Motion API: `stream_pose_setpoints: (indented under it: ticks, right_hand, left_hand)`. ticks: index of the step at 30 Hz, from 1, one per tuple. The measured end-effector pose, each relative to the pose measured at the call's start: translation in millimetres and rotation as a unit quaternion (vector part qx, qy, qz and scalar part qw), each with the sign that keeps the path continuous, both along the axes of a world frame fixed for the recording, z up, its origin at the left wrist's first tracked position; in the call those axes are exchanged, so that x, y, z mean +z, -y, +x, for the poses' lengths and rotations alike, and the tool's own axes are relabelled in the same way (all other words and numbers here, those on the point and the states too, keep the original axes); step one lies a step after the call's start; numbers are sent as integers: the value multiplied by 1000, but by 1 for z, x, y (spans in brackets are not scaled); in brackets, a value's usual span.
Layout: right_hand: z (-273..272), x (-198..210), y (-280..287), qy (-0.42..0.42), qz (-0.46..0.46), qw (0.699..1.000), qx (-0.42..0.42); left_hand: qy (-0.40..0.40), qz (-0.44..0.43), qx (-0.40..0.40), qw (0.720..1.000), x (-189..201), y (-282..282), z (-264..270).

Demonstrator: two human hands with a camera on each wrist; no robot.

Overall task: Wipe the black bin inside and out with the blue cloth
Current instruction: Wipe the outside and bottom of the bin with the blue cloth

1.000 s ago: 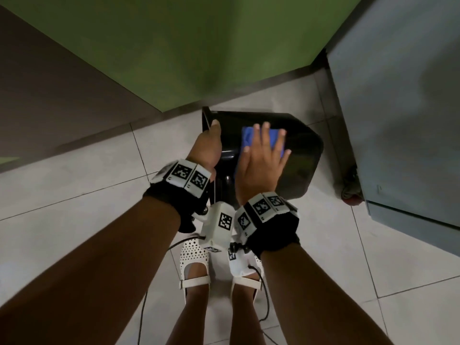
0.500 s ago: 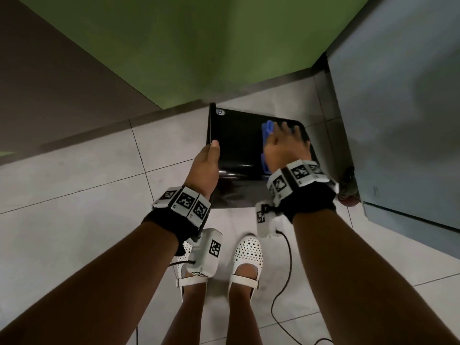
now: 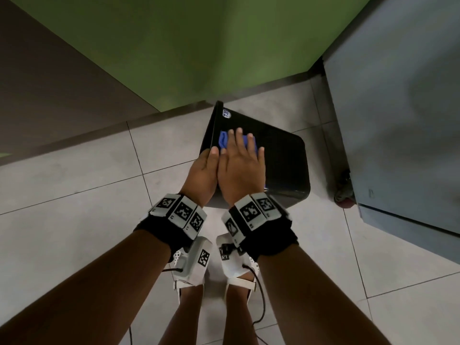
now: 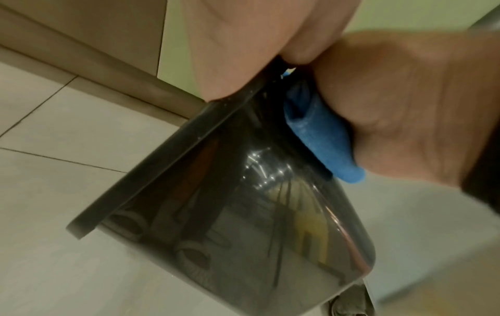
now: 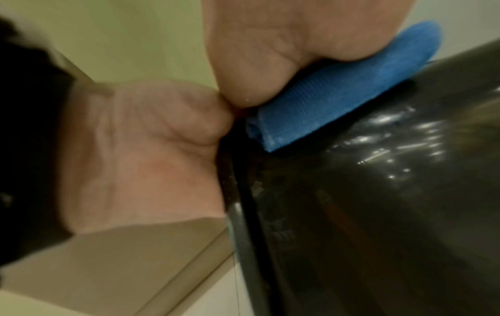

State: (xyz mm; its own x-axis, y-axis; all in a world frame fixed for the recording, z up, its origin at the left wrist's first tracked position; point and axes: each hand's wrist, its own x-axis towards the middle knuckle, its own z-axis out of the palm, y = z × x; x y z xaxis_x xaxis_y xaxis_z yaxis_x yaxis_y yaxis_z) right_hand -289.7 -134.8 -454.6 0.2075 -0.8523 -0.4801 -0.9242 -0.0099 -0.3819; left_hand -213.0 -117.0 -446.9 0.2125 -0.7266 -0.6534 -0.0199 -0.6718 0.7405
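Observation:
The glossy black bin (image 3: 281, 165) is tipped on its side above the tiled floor, rim to the left and base to the right. My left hand (image 3: 202, 173) grips the rim, thumb on the outer wall; its fingers are hidden. My right hand (image 3: 241, 165) lies flat with straight fingers, pressing the folded blue cloth (image 3: 223, 140) against the outer wall just beside the rim. The left wrist view shows the cloth (image 4: 322, 136) squeezed between palm and bin (image 4: 243, 213). In the right wrist view the cloth (image 5: 338, 100) lies on the bin (image 5: 378, 213) near the rim.
A green wall (image 3: 224, 46) rises behind the bin. A grey cabinet (image 3: 398, 120) stands close on the right, with a castor (image 3: 344, 195) by the bin's base. My feet in white shoes (image 3: 239, 282) and trailing cables are below the hands.
My right hand has slid the cloth from the bin's right side back left to the rim, beside my left hand. The left hand has kept hold of the rim.

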Motion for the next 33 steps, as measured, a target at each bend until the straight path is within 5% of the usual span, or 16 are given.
stream_pose_setpoints:
  ticks: [4, 11, 17, 22, 25, 33]
  right_hand:
    - [-27, -14, 1, 4, -67, 998, -7]
    - [-107, -46, 10, -17, 55, 978, -198]
    - [-99, -59, -16, 17, 16, 979, -201]
    - [-85, -77, -38, 82, -55, 970, -220]
    - [-72, -72, -31, 31, -23, 967, -251]
    - [9, -28, -11, 23, -20, 999, 10]
  left_hand:
    - [6, 7, 16, 1000, 4, 4, 8]
    - [25, 11, -24, 999, 6, -3, 7]
    - [-126, 172, -2, 977, 7, 13, 27]
    - [14, 135, -115, 984, 16, 54, 23]
    - [81, 118, -151, 978, 20, 63, 21]
    - [70, 117, -61, 989, -3, 42, 24]
